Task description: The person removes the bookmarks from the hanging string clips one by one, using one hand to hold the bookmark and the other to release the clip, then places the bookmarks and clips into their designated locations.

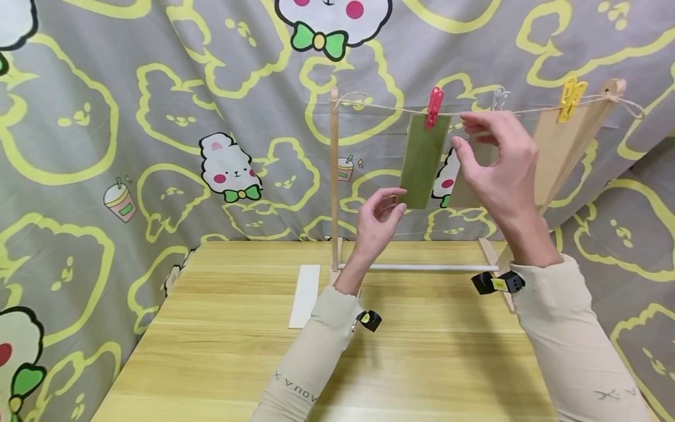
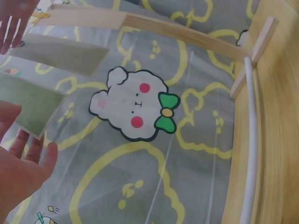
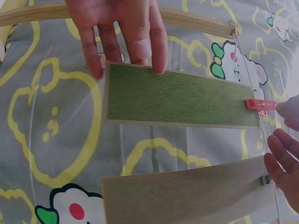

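A green rectangular strip (image 1: pixel 424 164) with a pale border hangs from a string line (image 1: pixel 387 108), held at its top by a red clothespin (image 1: pixel 435 106). My left hand (image 1: pixel 377 220) is at the strip's lower left edge, its fingers lightly bent; in the right wrist view the left fingertips (image 3: pixel 159 65) meet that edge, with the thumb apart from it. Just right of the red clothespin, my right hand (image 1: pixel 503 155) is raised with thumb and fingers apart and nothing between them. Behind it hangs a grey-brown strip (image 3: pixel 187 193), partly hidden in the head view, under a grey clothespin (image 1: pixel 501 98).
A yellow clothespin (image 1: pixel 572 99) holds a beige strip (image 1: pixel 559 143) near the right wooden post (image 1: pixel 590 126). The left post (image 1: pixel 334 176) and a white rod (image 1: pixel 422 267) complete the frame. A white strip (image 1: pixel 306 293) lies on the wooden table (image 1: pixel 221 351); patterned cloth (image 1: pixel 174 146) hangs behind.
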The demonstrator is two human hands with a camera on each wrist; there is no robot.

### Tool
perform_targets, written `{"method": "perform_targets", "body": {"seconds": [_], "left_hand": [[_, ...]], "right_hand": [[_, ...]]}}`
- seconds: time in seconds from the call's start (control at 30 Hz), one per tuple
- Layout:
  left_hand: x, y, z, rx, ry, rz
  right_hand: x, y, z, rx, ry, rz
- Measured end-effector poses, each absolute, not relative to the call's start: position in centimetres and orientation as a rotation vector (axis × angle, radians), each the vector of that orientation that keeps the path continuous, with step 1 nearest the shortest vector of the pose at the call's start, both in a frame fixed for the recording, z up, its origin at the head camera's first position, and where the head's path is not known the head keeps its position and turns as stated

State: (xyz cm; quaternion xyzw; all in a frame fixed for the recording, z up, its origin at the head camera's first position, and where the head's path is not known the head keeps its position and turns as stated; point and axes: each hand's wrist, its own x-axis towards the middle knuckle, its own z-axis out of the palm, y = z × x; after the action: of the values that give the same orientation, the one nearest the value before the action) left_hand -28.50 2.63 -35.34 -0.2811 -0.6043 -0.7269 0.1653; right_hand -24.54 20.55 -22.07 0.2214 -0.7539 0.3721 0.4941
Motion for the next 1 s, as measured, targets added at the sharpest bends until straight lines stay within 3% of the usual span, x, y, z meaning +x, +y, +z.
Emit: {"method": "perform_targets", "body": {"seconds": [1.0], "left_hand": [[-27.0, 2.1, -34.7, -0.758, -1.619, -2.011]], "right_hand": [[-26.6, 21.0, -17.1, 0.593, -2.128, 0.714]]}}
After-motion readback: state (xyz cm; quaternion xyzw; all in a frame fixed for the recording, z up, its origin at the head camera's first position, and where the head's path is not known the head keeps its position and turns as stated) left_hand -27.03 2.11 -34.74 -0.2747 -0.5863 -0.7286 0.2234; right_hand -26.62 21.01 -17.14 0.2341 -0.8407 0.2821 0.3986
